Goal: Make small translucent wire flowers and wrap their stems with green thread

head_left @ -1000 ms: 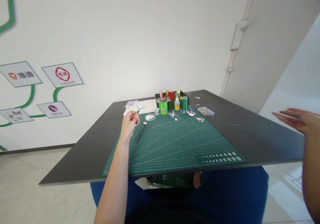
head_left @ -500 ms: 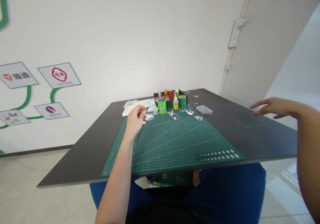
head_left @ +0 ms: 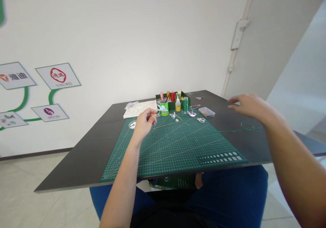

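My left hand [head_left: 146,121] is above the far half of the green cutting mat [head_left: 173,150], fingers pinched. In them is a small stem wrapped in green, with pale blue petal-like pieces [head_left: 162,108] at its tip, seen in front of the green can [head_left: 164,112]. My right hand [head_left: 248,105], slightly blurred, is raised over the right of the table with fingers apart and nothing visible in it. Beneath it, loose green thread [head_left: 247,127] lies on the dark tabletop. To the left of my left hand is a small clear dish [head_left: 132,124] with something white in it.
Behind the mat stands a dark green box [head_left: 187,101] with several thread spools. A glue bottle [head_left: 178,105], a green thread spool [head_left: 185,104], white-handled scissors [head_left: 201,120] and a clear plastic case [head_left: 206,112] lie nearby. White patterned sheets [head_left: 141,108] are at back left.
My right hand has moved left, inward over the table. My left hand has shifted right with the stem and turned a little, uncovering the clear dish. The view has shifted slightly.
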The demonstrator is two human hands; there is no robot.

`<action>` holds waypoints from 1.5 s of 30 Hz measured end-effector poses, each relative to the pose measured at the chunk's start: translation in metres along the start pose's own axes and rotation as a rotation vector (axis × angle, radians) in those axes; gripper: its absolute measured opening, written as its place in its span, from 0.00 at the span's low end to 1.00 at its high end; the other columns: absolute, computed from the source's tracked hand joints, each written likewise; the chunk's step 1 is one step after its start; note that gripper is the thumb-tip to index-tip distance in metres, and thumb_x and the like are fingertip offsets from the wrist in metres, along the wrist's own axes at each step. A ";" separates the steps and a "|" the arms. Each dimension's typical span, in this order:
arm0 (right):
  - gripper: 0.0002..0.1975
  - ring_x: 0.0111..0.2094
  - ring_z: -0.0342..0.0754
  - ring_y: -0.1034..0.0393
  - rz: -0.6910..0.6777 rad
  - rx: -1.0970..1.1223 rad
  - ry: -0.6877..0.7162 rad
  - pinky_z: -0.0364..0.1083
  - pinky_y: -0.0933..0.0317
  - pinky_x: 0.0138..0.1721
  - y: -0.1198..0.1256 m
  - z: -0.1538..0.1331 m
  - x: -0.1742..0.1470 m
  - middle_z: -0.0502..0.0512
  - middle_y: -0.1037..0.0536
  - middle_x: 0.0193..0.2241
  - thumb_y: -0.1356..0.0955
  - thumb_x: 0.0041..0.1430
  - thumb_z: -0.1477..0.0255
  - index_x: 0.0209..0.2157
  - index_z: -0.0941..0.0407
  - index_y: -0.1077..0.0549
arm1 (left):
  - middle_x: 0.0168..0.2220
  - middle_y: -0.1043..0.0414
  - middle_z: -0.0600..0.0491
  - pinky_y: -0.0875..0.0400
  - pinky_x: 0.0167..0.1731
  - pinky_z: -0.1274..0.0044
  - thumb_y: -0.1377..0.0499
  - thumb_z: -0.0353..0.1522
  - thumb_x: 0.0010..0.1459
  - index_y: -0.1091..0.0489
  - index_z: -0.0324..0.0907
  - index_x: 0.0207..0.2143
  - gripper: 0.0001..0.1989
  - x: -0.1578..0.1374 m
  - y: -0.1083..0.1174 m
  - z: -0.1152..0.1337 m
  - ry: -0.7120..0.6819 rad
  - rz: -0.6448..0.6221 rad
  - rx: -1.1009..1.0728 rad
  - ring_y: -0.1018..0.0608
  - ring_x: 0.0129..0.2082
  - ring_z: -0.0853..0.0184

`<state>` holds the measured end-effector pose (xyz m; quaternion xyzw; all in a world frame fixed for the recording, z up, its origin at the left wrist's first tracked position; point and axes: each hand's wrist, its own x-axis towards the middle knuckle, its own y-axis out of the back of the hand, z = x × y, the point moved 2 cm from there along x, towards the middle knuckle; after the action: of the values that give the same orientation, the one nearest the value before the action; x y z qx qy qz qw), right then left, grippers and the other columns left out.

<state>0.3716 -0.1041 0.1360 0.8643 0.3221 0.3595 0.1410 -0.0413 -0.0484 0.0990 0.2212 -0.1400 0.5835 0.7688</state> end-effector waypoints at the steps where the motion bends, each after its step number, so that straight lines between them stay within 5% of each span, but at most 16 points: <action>1: 0.10 0.24 0.46 0.32 -0.100 -0.038 0.085 0.59 0.38 0.49 -0.010 -0.015 -0.014 0.53 0.19 0.22 0.23 0.41 0.84 0.22 0.55 0.19 | 0.21 0.31 0.57 0.37 0.23 0.81 0.38 0.31 0.56 0.29 0.41 0.33 0.03 0.000 -0.002 0.000 0.002 -0.009 -0.019 0.30 0.21 0.72; 5: 0.03 0.32 0.51 0.25 -0.331 0.265 0.254 0.56 0.32 0.47 -0.054 -0.070 -0.077 0.54 0.16 0.33 0.26 0.54 0.72 0.31 0.51 0.16 | 0.21 0.32 0.57 0.37 0.23 0.81 0.36 0.32 0.56 0.30 0.41 0.33 0.06 -0.004 -0.011 0.004 0.027 -0.053 -0.110 0.31 0.20 0.72; 10: 0.16 0.42 0.52 0.21 -0.683 0.790 0.158 0.56 0.29 0.50 -0.120 -0.109 -0.147 0.54 0.17 0.42 0.25 0.54 0.65 0.46 0.50 0.20 | 0.21 0.32 0.57 0.38 0.23 0.81 0.36 0.34 0.56 0.31 0.41 0.35 0.07 -0.014 -0.020 0.011 0.051 -0.088 -0.170 0.32 0.20 0.73; 15: 0.18 0.27 0.47 0.24 -0.805 0.916 0.107 0.46 0.28 0.32 -0.160 -0.124 -0.180 0.49 0.21 0.23 0.26 0.54 0.60 0.43 0.56 0.23 | 0.23 0.33 0.57 0.37 0.25 0.80 0.38 0.32 0.58 0.31 0.40 0.33 0.05 -0.022 -0.022 0.006 0.002 -0.106 -0.086 0.30 0.23 0.71; 19: 0.17 0.15 0.43 0.36 -0.778 0.695 0.178 0.41 0.40 0.20 -0.163 -0.125 -0.176 0.44 0.31 0.13 0.30 0.57 0.60 0.41 0.59 0.23 | 0.23 0.35 0.58 0.38 0.26 0.79 0.43 0.31 0.60 0.33 0.41 0.32 0.04 -0.020 -0.017 -0.008 -0.010 -0.106 0.015 0.32 0.23 0.71; 28: 0.17 0.15 0.42 0.44 -0.741 0.470 0.315 0.42 0.49 0.19 -0.155 -0.105 -0.163 0.46 0.36 0.13 0.34 0.61 0.60 0.29 0.58 0.23 | 0.23 0.36 0.59 0.40 0.25 0.79 0.46 0.33 0.61 0.36 0.41 0.33 0.04 -0.025 -0.020 -0.037 0.057 -0.165 0.001 0.33 0.22 0.72; 36: 0.20 0.14 0.42 0.46 -0.666 0.471 0.265 0.41 0.51 0.18 -0.152 -0.076 -0.175 0.45 0.38 0.12 0.35 0.64 0.57 0.31 0.59 0.23 | 0.23 0.37 0.59 0.40 0.25 0.79 0.44 0.36 0.61 0.36 0.40 0.34 0.08 -0.047 -0.028 -0.051 0.114 -0.173 -0.108 0.35 0.21 0.72; 45: 0.19 0.14 0.41 0.44 -0.606 0.485 0.168 0.41 0.50 0.18 -0.138 -0.062 -0.194 0.45 0.37 0.12 0.35 0.65 0.57 0.31 0.58 0.24 | 0.23 0.36 0.59 0.40 0.28 0.79 0.46 0.34 0.63 0.35 0.41 0.34 0.06 -0.075 -0.027 -0.038 0.102 -0.053 0.063 0.34 0.24 0.71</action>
<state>0.1608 -0.1267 0.0113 0.7059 0.6487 0.2845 0.0058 -0.0376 -0.0978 0.0258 0.2188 -0.0763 0.5776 0.7828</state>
